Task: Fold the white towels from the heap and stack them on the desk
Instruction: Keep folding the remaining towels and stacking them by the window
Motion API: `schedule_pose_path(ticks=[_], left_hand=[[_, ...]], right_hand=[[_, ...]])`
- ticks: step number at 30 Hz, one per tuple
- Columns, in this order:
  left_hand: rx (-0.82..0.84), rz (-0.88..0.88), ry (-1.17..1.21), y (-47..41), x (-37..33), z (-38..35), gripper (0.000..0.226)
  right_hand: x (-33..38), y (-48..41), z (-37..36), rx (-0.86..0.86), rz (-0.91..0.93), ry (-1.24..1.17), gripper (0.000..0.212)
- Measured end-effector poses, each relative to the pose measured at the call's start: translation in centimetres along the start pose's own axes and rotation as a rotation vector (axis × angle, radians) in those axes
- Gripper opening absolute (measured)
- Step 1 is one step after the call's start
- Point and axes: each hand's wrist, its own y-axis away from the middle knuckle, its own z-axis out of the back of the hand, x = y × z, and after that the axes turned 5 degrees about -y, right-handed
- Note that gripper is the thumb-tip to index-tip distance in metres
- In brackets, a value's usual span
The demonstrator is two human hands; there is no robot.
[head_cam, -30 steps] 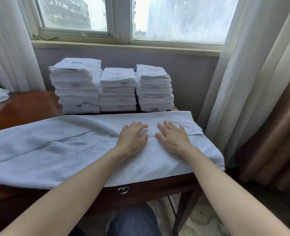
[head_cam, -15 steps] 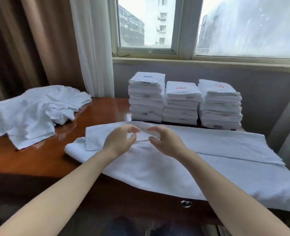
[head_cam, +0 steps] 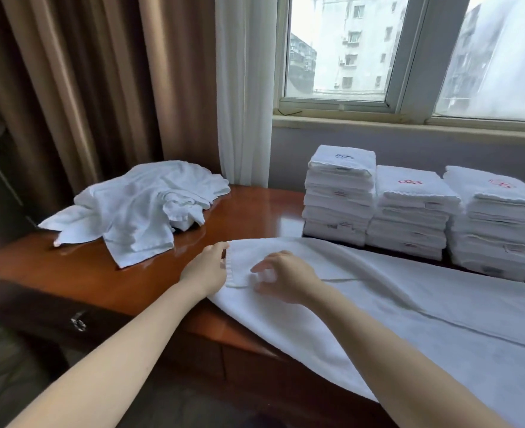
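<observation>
On the desk (head_cam: 242, 211), left hand (head_cam: 207, 268) grips towel (head_cam: 424, 307) end; right hand (head_cam: 287, 278) curled, grip unclear.

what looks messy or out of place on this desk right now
Nothing damaged or spilled. The unfolded heap lies crumpled at the desk's back left, and the spread towel hangs over the front edge. The three folded stacks sit neatly, the left one taller.
</observation>
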Motion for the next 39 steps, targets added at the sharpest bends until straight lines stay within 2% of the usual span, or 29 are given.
schedule_pose_path(ticks=[2,5,7,9,13,17,19,22,26,27,29,31,33,35,37,38,39], left_hand=[[-0.02,0.014,0.008,-0.3,0.4,0.1,0.055],[-0.024,0.021,0.007,-0.9,0.7,0.2,0.046],[-0.013,0.03,0.015,-1.3,0.9,0.3,0.033],[-0.019,0.04,0.064,-1.7,1.0,0.4,0.019],[-0.023,0.037,0.276,-2.7,0.3,1.4,0.044],[0.026,0.19,0.483,-3.4,-0.5,2.7,0.047],[0.02,0.248,0.428,-3.7,-0.5,3.0,0.045],[-0.016,0.291,0.331,-3.9,0.0,3.1,0.039],[0.024,0.328,0.326,-3.6,1.1,2.8,0.044],[0.022,0.339,0.356,-3.5,1.3,2.7,0.047],[0.024,0.389,0.49,-3.4,1.8,2.7,0.06],[0.037,0.429,0.601,-3.4,2.1,2.8,0.078],[0.064,0.441,0.621,-3.6,2.5,2.9,0.088],[0.099,0.431,0.531,-4.0,2.9,2.9,0.077],[0.094,0.373,0.464,-4.5,3.0,2.7,0.045],[0.08,0.341,0.448,-4.8,3.1,2.5,0.036],[0.079,0.321,0.424,-5.1,3.1,2.3,0.039]], right_hand=[[0.1,-0.6,-0.3,-0.048,0.077,0.079,0.025],[0.3,-1.5,-0.9,-0.085,0.129,0.157,0.021],[0.5,-2.4,-0.8,-0.113,0.011,0.069,0.021],[0.4,-3.5,-0.1,-0.181,-0.154,-0.12,0.022],[0.6,-5.0,2.3,-0.367,-0.255,-0.34,0.023],[2.2,-5.7,3.8,-0.531,-0.218,-0.476,0.018],[3.0,-5.9,3.6,-0.504,-0.213,-0.51,0.017],[3.8,-5.8,2.4,-0.373,-0.218,-0.567,0.018],[4.9,-5.9,1.7,-0.363,-0.262,-0.78,0.018],[5.0,-5.9,1.8,-0.289,-0.269,-0.824,0.018],[5.1,-5.6,1.8,-0.021,-0.288,-0.888,0.025],[4.9,-5.4,1.4,0.136,-0.308,-0.819,0.029],[4.6,-5.5,0.8,0.083,-0.306,-0.707,0.027],[4.2,-5.8,0.4,-0.061,-0.27,-0.542,0.024],[3.4,-6.2,0.1,-0.16,-0.238,-0.33,0.025],[3.0,-6.4,0.0,-0.179,-0.23,-0.24,0.028],[2.5,-6.6,-0.1,-0.186,-0.216,-0.168,0.032]])
